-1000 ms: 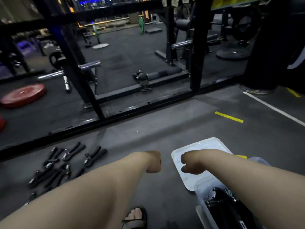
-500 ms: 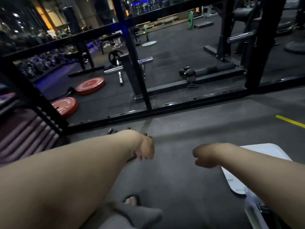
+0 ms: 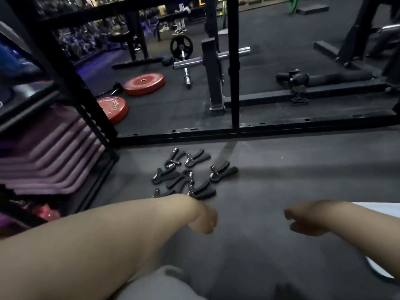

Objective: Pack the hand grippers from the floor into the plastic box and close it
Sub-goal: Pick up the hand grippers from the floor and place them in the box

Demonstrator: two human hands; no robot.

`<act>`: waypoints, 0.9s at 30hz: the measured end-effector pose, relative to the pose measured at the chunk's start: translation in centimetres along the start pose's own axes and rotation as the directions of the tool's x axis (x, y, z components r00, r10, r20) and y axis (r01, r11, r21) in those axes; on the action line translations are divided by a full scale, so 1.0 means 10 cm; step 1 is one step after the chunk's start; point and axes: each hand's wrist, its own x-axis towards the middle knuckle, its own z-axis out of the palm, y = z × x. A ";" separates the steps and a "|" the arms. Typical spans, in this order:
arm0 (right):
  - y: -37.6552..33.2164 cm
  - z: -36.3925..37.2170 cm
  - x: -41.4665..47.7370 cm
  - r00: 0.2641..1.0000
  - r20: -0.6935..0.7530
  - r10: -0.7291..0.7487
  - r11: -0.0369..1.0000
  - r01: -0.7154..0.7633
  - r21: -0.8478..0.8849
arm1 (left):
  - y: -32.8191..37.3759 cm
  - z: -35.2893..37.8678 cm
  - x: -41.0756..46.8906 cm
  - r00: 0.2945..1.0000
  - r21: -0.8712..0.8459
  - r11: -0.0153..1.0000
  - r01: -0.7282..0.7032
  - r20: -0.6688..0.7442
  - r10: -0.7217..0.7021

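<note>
I am holding both bare forearms out over the grey rubber gym floor [image 3: 292, 169]. My left hand [image 3: 204, 219] is hanging just on the near side of the black spring-loaded hand grippers [image 3: 186, 176] without touching them. Its fingers [image 3: 211, 224] are drooping, loosely curled and pinching nothing. My right hand [image 3: 305, 221] is hovering further right, well apart from the pile. Its fingers are likewise loosely curled around nothing, though blur is softening both hands.

The grippers are lying in a loose cluster on the floor, between my left hand and the black steel rack rail [image 3: 238, 132] on the far side. A white plastic edge [image 3: 387, 207] is showing at the right border, behind my right forearm. I cannot tell whether it is the box or its lid.

Two round red weight plates [image 3: 144, 83] are lying beyond the rail. Purple mats [image 3: 43, 161] are sitting stacked on the left.
</note>
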 end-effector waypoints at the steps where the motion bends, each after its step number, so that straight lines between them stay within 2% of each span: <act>1: -0.10 -0.03 0.06 1.000 -0.005 -0.001 1.000 0.001 0.007 | -0.09 0.03 -0.04 1.000 -0.010 1.000 0.008 -0.027 -0.008; 8: -0.79 -0.25 0.31 1.000 0.027 0.009 0.998 -0.011 0.064 | -0.89 0.44 -0.09 0.999 -0.017 0.999 0.052 0.000 -0.052; 14: -1.32 -0.46 0.31 0.998 0.058 -0.013 0.994 0.007 0.106 | -1.58 0.69 -0.27 0.996 -0.105 0.990 0.090 -0.015 -0.092; 19: -1.69 -0.71 0.38 0.992 0.126 -0.008 1.000 0.006 0.012 | -2.26 0.81 -0.38 0.976 -0.224 0.960 0.168 -0.098 -0.194; 23: -2.03 -0.99 0.57 0.996 0.073 -0.051 0.997 0.055 -0.047 | -2.68 0.91 -0.39 0.957 -0.373 0.909 0.186 -0.140 -0.254; 27: -2.40 -1.13 0.76 0.993 0.074 -0.095 0.991 0.101 -0.087 | -2.89 1.11 -0.34 0.954 -0.441 0.872 0.214 -0.098 -0.284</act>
